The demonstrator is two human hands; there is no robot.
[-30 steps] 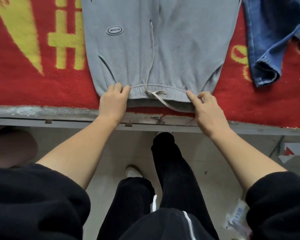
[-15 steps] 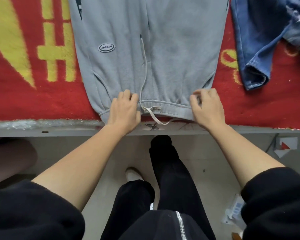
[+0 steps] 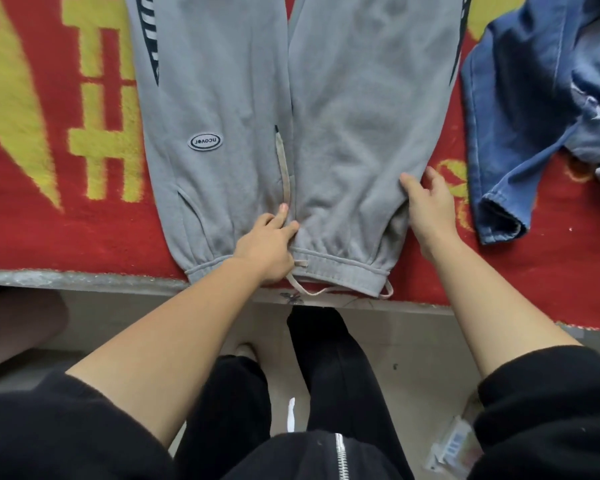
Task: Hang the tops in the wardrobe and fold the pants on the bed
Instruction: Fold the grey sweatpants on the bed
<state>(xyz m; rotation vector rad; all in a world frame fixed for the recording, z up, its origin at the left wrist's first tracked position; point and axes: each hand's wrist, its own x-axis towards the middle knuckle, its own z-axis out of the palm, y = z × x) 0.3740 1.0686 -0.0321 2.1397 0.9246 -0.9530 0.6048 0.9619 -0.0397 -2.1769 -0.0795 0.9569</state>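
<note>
head view: grey pants (image 3: pixel 354 133) flat on bed (image 3: pixel 32 220) under both hands
left hand (image 3: pixel 267 244): released, pressing centre seam
right hand (image 3: pixel 430 209): released, touching outer edge
step: likely first fold; grasp that edge, lay leg over leg

Grey sweatpants (image 3: pixel 361 133) under my left hand (image 3: pixel 267 247): soft, matt cloth, faintly fuzzy. Their drawstring (image 3: pixel 286 174) is flat woven tape, and the oval patch (image 3: pixel 205 143) looks smooth and rubbery. The red blanket (image 3: pixel 66 220) is coarse, tufted pile. The blue denim (image 3: pixel 520 133) is twill-woven and matt.
</note>
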